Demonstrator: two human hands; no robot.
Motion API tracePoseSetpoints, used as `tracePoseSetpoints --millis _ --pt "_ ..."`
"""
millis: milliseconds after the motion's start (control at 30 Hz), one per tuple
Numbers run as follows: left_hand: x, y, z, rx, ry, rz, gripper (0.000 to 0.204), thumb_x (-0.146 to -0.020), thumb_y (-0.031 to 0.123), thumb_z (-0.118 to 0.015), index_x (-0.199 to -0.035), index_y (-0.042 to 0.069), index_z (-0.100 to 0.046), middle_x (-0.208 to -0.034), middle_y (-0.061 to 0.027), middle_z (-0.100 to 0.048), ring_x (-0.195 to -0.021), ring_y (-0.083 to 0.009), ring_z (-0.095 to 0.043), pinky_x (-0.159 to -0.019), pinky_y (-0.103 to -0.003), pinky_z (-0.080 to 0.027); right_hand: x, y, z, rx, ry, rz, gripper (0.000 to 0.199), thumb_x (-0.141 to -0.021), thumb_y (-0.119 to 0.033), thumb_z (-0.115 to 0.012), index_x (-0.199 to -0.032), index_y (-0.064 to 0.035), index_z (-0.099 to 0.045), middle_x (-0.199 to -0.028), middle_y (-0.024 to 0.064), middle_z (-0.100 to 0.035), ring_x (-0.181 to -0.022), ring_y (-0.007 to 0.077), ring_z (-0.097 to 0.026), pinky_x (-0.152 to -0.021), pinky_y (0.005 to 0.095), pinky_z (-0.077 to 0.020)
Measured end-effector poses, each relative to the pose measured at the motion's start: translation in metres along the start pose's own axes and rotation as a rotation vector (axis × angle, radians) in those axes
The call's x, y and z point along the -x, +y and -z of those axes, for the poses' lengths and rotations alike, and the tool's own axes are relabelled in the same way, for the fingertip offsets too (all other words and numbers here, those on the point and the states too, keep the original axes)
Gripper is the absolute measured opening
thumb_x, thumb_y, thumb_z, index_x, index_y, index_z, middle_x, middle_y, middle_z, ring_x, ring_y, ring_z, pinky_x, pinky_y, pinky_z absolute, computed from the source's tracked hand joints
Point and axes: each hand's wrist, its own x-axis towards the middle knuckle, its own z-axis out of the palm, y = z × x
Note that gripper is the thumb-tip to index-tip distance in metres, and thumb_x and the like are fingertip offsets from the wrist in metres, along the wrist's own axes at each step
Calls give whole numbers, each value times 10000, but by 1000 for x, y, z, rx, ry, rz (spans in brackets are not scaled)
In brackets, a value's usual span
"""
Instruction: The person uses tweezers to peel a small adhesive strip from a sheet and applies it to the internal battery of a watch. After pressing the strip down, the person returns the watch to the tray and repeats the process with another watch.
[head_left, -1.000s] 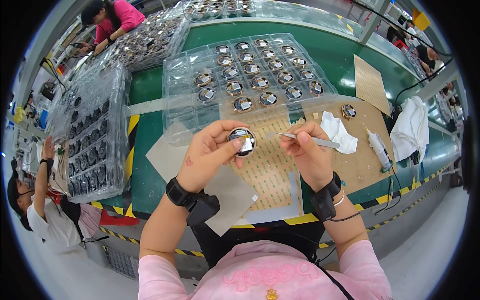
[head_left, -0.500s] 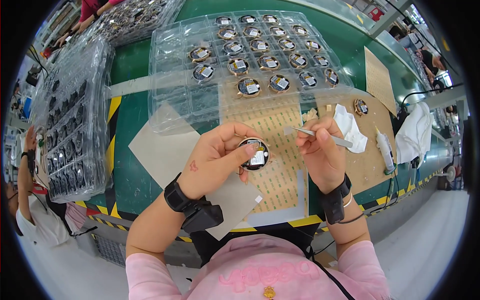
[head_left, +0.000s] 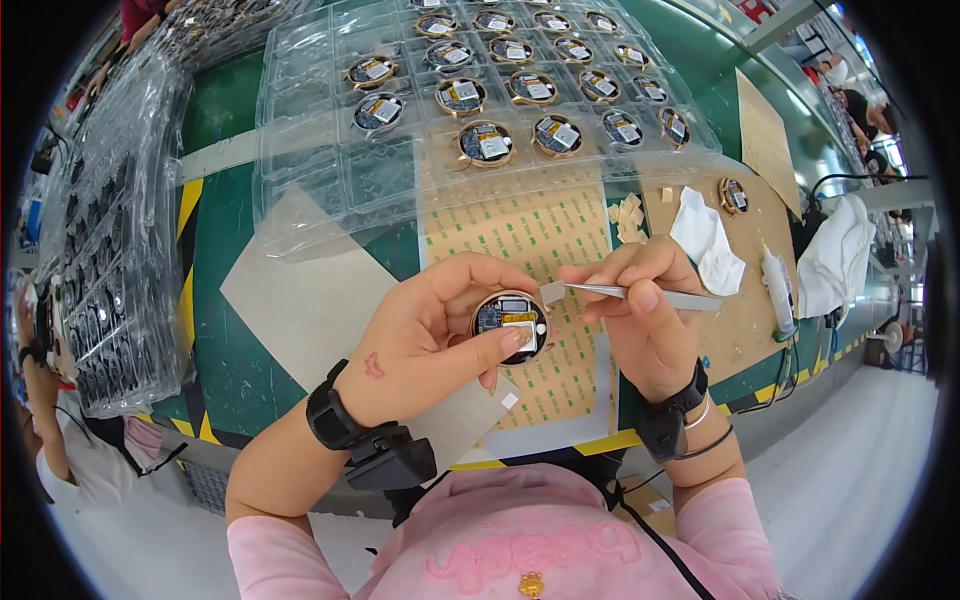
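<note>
While the green workbench point(head_left: 240, 330) with its yellow-and-black edge stripes fills most of the view, a pale grey floor point(head_left: 850, 480) shows past its near rim on the right. A grey paper sheet point(head_left: 310, 310) lies on the green surface beneath the left hand point(head_left: 420, 345), which is closed on a round watch-like case point(head_left: 511, 325), its open side up, showing a dark board and a yellowish part inside; the thumb presses the case's lower edge and the fingers curl over the top. The case is held above the bench, over a tan perforated mat point(head_left: 540, 235). Just to its right, the right hand point(head_left: 640, 320) pinches metal tweezers point(head_left: 640, 293), whose tips grip a small grey pad point(head_left: 552, 292) right beside the case's upper right rim; whether pad and case touch cannot be told. Both wrists wear dark bands.

Beyond the hands, a clear plastic blister tray point(head_left: 330, 190) spans the bench, its far pockets holding more round cases and its near rows bare. A second stack of clear trays point(head_left: 110, 260) with dark parts stands to the left. To the right lie a white cloth point(head_left: 708, 250), a small white glue bottle point(head_left: 778, 290), a single round case point(head_left: 735, 194) and a few small tan squares point(head_left: 628, 215). Another person point(head_left: 60, 440) sits at the far left edge.
</note>
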Motion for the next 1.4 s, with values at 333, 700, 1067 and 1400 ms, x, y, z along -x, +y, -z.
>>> tracePoseSetpoints --millis 333,700,1067,1400 --pt "1 -2 2 -54 21 21 301 -848 12 -612 -1137 17 -528 -985 -29 -609 -779 -38 -564 -572 -188 -469 1 6 -4 54 -27 -1 177 -891 -220 -594 -909 -69 -503 -889 118 -593 -981 330 -628 -649 271 -567" --pt "2 -8 -1 -18 10 -29 318 -855 8 -605 -1143 25 -471 -999 -43 -603 -787 -42 -554 -549 -191 -464 4 12 -5 144 -80 32 174 -895 -214 -590 -926 -70 -498 -896 145 -612 -983 320 -627 -664 301 -565" --pt "5 -9 3 105 -40 -56 271 -885 -40 -477 -1142 3 -404 -1037 -104 -569 -784 -85 -564 -532 -214 -491 8 13 -4 104 -141 66 94 -881 -31 -569 -952 6 -519 -987 202 -617 -993 312 -619 -774 357 -558" --pt "6 -7 3 136 -57 -38 261 -887 -45 -438 -1143 -18 -396 -1075 -121 -560 -821 -104 -569 -580 -239 -535 7 11 -7 365 -174 173 183 -900 -181 -587 -918 -42 -469 -929 163 -592 -923 296 -623 -855 453 -518"
